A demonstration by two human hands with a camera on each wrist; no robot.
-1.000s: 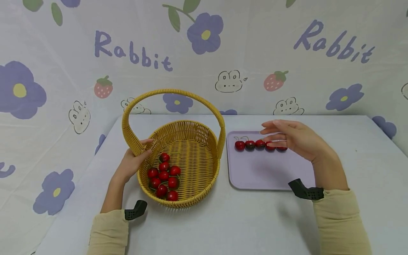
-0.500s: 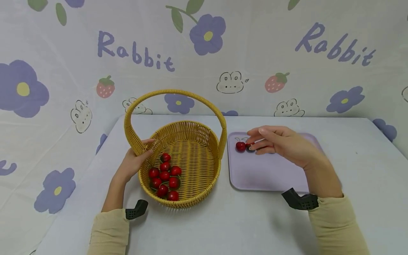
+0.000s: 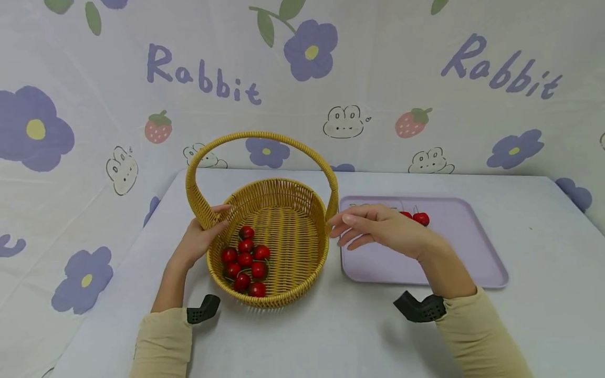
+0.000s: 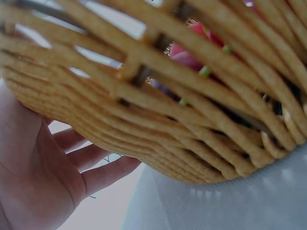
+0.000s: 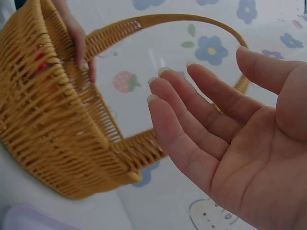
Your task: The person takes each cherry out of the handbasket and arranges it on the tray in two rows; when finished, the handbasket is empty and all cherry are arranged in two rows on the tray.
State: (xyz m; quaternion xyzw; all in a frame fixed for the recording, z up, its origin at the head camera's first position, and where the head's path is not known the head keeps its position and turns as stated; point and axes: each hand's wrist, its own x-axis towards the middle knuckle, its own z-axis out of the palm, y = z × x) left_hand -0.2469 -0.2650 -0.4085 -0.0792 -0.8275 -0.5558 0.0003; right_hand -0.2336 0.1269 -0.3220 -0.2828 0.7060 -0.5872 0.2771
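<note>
A yellow woven basket [image 3: 279,294] with a tall arched handle stands left of centre. My left hand [image 3: 196,242] grips its left side at the foot of the handle, thumb over the rim; in the left wrist view the fingers [image 4: 110,175] lie along the outer weave. Several red cherries [image 3: 244,259] are gathered in the left part of the basket. My right hand [image 3: 383,228] hovers by the basket's right rim with loosely bent fingers and, in the right wrist view, an empty palm [image 5: 259,153]. Behind it, cherries [image 3: 420,218] lie on a lilac tray [image 3: 454,262], some hidden by the hand.
The tray lies close to the basket's right side on a white-covered table [image 3: 321,336]. A white cloth [image 3: 368,63] printed with flowers, rabbits and strawberries hangs behind the table. The basket's handle [image 3: 262,135] arches up between the two hands.
My right hand has moved left and a little toward me, from over the tray's cherries to the basket's right rim, uncovering the cherries at the row's right end. My left hand keeps its grip.
</note>
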